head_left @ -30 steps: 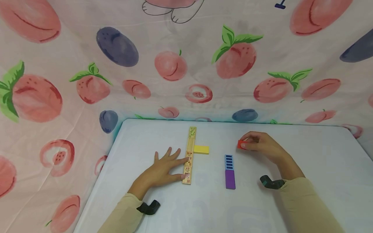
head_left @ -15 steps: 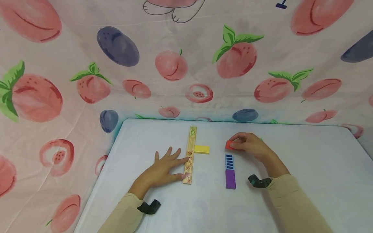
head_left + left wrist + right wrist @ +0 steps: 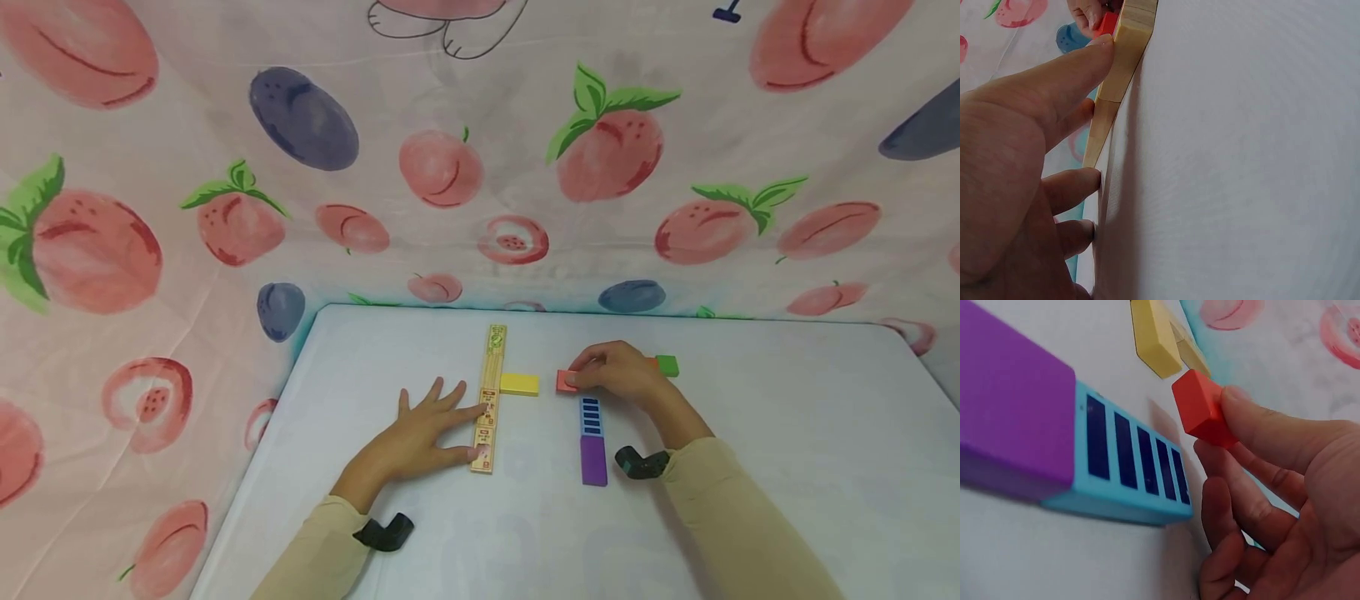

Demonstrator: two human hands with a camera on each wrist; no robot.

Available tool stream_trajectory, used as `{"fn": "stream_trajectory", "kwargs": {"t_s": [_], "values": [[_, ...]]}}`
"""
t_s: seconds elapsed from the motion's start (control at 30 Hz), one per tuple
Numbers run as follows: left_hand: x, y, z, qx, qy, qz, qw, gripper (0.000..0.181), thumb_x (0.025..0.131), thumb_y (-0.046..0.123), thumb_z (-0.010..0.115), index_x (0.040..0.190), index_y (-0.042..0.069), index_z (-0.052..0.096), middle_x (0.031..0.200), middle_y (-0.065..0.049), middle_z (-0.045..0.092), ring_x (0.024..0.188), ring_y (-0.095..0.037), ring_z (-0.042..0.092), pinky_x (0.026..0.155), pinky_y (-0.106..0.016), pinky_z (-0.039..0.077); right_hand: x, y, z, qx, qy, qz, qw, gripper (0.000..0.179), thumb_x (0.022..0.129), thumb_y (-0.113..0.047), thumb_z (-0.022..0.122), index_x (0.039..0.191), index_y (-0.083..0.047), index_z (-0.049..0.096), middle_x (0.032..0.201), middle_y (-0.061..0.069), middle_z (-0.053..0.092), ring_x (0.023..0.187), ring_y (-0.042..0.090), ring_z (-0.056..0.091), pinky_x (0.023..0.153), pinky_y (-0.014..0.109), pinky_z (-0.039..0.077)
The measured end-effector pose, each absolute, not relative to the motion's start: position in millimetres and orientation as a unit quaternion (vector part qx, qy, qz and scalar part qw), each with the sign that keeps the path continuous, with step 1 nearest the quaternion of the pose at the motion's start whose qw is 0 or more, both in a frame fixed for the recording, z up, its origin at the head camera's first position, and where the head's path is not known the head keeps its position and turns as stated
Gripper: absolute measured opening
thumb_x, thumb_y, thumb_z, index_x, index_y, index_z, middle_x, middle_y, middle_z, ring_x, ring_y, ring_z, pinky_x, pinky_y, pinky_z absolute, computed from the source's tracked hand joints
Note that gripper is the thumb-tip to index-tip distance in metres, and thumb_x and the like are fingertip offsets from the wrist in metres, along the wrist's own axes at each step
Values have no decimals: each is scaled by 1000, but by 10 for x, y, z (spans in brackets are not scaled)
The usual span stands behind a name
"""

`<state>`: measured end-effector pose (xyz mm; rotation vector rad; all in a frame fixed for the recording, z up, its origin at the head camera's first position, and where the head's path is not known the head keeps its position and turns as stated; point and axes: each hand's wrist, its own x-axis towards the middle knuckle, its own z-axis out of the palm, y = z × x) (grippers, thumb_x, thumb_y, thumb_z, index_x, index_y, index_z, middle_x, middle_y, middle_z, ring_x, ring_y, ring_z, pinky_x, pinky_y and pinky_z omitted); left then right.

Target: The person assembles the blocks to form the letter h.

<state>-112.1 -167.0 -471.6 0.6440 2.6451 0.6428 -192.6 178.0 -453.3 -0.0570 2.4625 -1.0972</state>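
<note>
across a white desk i am watching by remote feed, a person's right hand pinches a small red block between thumb and fingertips, the other fingers curled loosely beneath in my right wrist view. the red block sits just beyond the far end of a light-blue block marked with dark-blue rectangles, and to the right of a yellow block, with a gap between; whether it touches the desk i cannot tell. the light-blue block lies end to end with a purple block, which is nearer the person. at left, the left hand is spread wide, gripping nothing, its thumb and forefinger touching a long strip of printed wooden blocks that runs away from the person. the yellow block stands out from the strip's right side, its end against it. past the right wrist i make out a green block beside an orange piece, mostly hidden by the hand. behind the desk hangs a fruit-print cloth.
</note>
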Motion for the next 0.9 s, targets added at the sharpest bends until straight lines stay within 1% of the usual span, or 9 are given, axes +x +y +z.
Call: {"fn": "stream_trajectory", "kwargs": {"t_s": [0.13,0.27,0.37,0.47,0.53,0.63,0.77,0.83,0.9], "values": [[-1122,-1672,-4716,229,931,225,172,68,91,66,64,152,45,45,170,2,23,160,-33,4,117,-76,-7,-1946,1731,-4547,-6,897,-379,226,29,87,-38,79,106,-16,79,117,9,68,112,28,53,91,42,47],[-1125,-1675,-4722,230,931,225,171,68,91,67,63,152,45,44,170,2,23,160,-33,4,117,-76,-7,-1952,1710,-4560,5,899,-368,236,33,86,-40,81,107,-15,79,115,9,68,108,28,53,87,39,48],[-1125,-1678,-4722,231,931,226,170,68,91,67,63,152,45,45,170,2,24,160,-33,4,117,-76,-7,-1957,1712,-4579,7,897,-370,242,32,86,-41,81,107,-16,79,116,9,67,108,27,54,86,38,48],[-1124,-1682,-4724,232,931,227,169,68,91,66,64,152,45,45,170,2,24,160,-33,4,117,-76,-7,-1969,1741,-4610,0,890,-382,249,32,88,-41,79,110,-18,78,121,8,66,113,28,53,91,41,49],[-1125,-1682,-4726,231,930,229,169,68,91,66,64,152,45,45,170,2,24,160,-33,4,117,-76,-7,-1974,1779,-4625,-6,885,-391,254,32,88,-41,78,112,-20,77,122,7,65,116,27,51,94,42,47],[-1124,-1683,-4729,230,930,230,169,67,91,66,64,152,45,45,170,2,24,160,-33,4,117,-76,-7,-1981,1841,-4635,-23,879,-401,258,32,88,-37,79,116,-19,76,109,7,63,111,26,51,90,39,44],[-1125,-1675,-4726,230,930,230,169,67,91,65,65,151,45,46,170,1,25,160,-34,4,117,-76,-7,-1996,1893,-4633,-48,874,-407,260,32,87,-29,80,116,-16,76,89,6,57,94,24,51,78,35,40],[-1123,-1676,-4724,230,930,231,170,67,91,65,65,151,45,46,170,1,25,160,-34,4,117,-76,-7,-2003,1895,-4632,-54,873,-408,262,30,87,-26,80,115,-14,76,86,5,57,90,23,51,76,34,40],[-1123,-1677,-4725,231,930,231,170,67,91,65,65,151,45,46,170,1,25,160,-34,5,117,-76,-7,-2007,1881,-4626,-54,872,-408,264,28,87,-25,80,113,-14,77,87,4,56,91,22,50,76,33,40]]}}
